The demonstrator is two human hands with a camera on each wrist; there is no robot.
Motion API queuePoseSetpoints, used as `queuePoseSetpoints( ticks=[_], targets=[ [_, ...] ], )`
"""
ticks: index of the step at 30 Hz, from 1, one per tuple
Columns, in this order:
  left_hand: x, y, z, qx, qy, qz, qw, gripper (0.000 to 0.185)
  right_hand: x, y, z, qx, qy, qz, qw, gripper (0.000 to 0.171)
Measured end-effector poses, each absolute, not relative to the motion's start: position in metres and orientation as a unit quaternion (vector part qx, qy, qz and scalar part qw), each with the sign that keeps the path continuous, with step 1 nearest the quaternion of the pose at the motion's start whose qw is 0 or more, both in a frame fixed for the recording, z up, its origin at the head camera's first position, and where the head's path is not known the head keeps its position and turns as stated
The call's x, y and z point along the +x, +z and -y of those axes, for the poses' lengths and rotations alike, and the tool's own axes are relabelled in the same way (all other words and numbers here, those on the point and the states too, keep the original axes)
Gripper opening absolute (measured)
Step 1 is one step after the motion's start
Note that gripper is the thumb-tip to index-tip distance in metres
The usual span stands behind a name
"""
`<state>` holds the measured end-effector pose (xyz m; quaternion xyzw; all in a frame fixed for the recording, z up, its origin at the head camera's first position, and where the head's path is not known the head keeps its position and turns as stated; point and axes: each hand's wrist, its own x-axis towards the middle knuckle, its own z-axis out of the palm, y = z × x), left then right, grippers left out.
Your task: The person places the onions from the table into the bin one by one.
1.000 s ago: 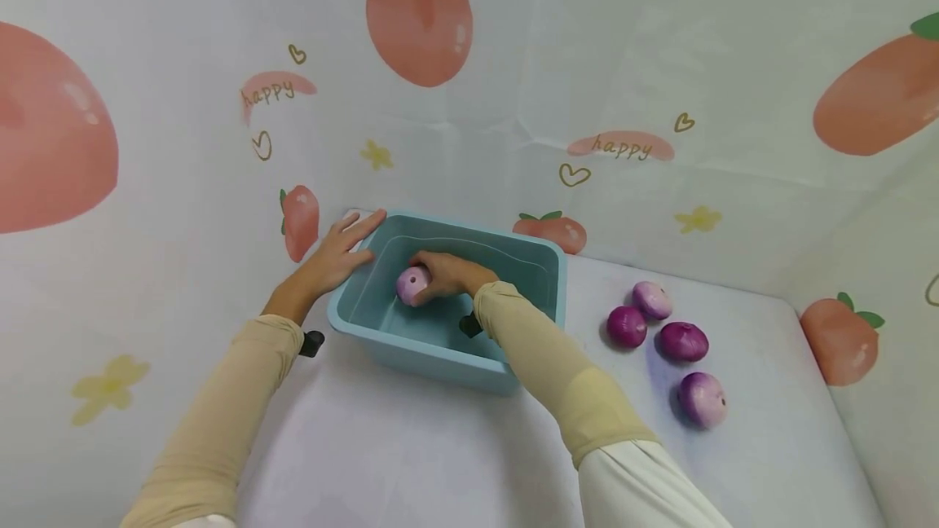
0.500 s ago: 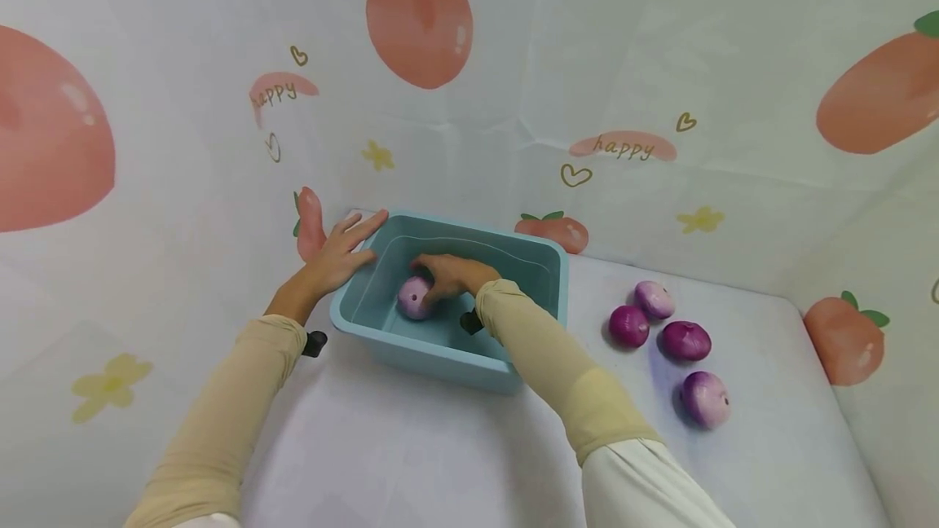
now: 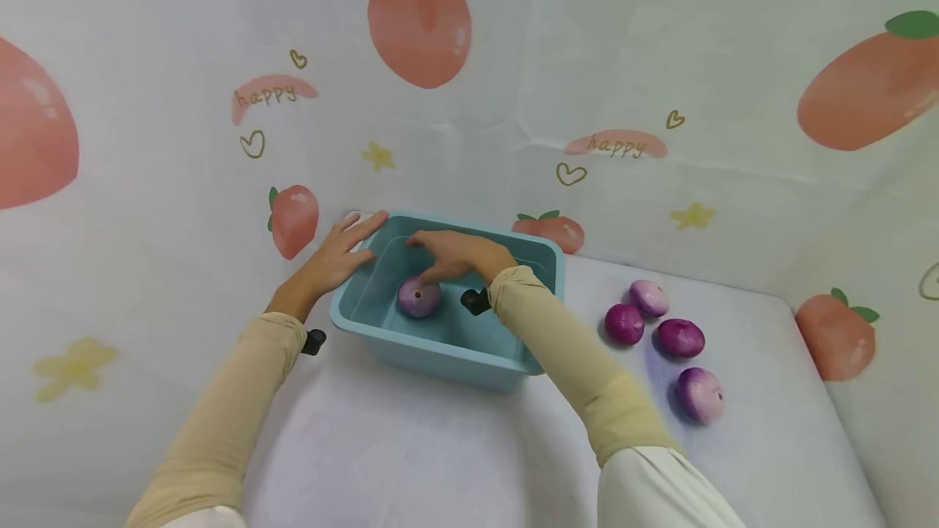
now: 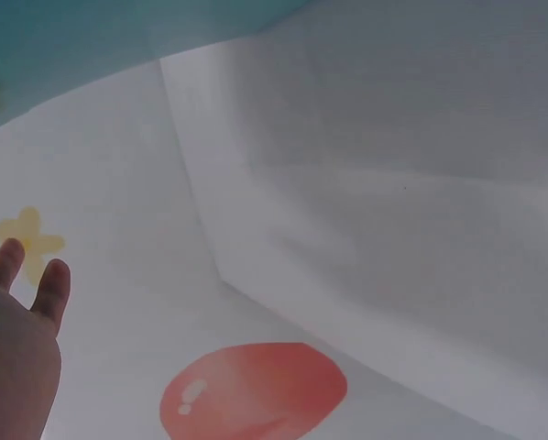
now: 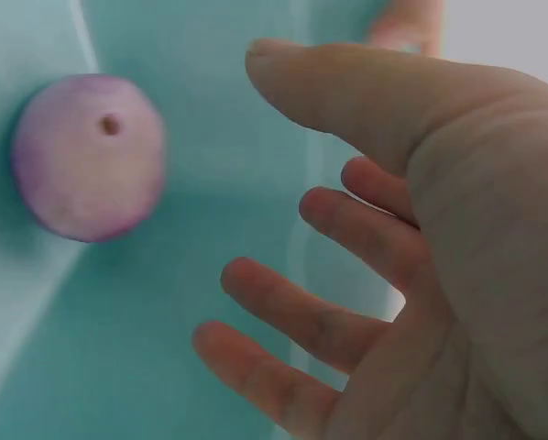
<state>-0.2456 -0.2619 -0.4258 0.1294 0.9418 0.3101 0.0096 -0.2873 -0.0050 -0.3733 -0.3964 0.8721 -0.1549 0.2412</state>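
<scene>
One purple onion [image 3: 419,297] is lying on the floor of the single teal tub [image 3: 440,346], near its left wall. It is lying just below the right hand [image 3: 456,255], which is hovering with fingers spread and holding nothing (palm facing down). A second ago that hand was gripping this onion. The left hand [image 3: 333,255] is resting flat on the tub's far-left corner. Four more onions [image 3: 663,338] are lying toward the table's right edge.

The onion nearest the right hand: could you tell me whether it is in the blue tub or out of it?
In. The onion lies on the floor of the blue tub, and the right hand hovers open just above it, fingers clear of it in the right wrist view.
</scene>
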Motion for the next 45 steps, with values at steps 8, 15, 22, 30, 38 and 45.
queuePoseSetpoints(
  ticks=[8, 15, 22, 30, 38, 45],
  targets=[
    [-0.243, -0.422, 0.264, 0.124, 0.309, -0.943, 0.005, 0.067, -0.281, -0.339, -0.036, -0.381, -0.238, -0.869, 0.206, 0.077],
    [-0.244, -0.424, 0.265, 0.12, 0.312, -0.942, 0.006, 0.068, -0.275, -0.328, -0.089, -0.336, -0.301, -0.88, 0.151, 0.076],
    [-0.244, -0.428, 0.26, 0.119, 0.314, -0.942, 0.009, 0.069, -0.261, -0.33, -0.15, -0.28, -0.351, -0.889, 0.088, 0.074],
    [-0.244, -0.427, 0.259, 0.121, 0.323, -0.939, 0.007, 0.069, -0.246, -0.35, -0.212, -0.217, -0.323, -0.921, 0.02, 0.073],
    [-0.246, -0.423, 0.261, 0.126, 0.319, -0.939, 0.009, 0.069, -0.24, -0.393, -0.258, -0.159, -0.32, -0.934, 0.017, 0.071],
    [-0.246, -0.425, 0.259, 0.125, 0.327, -0.937, 0.014, 0.068, -0.228, -0.431, -0.281, -0.092, -0.329, -0.939, 0.029, 0.073]
  ],
)
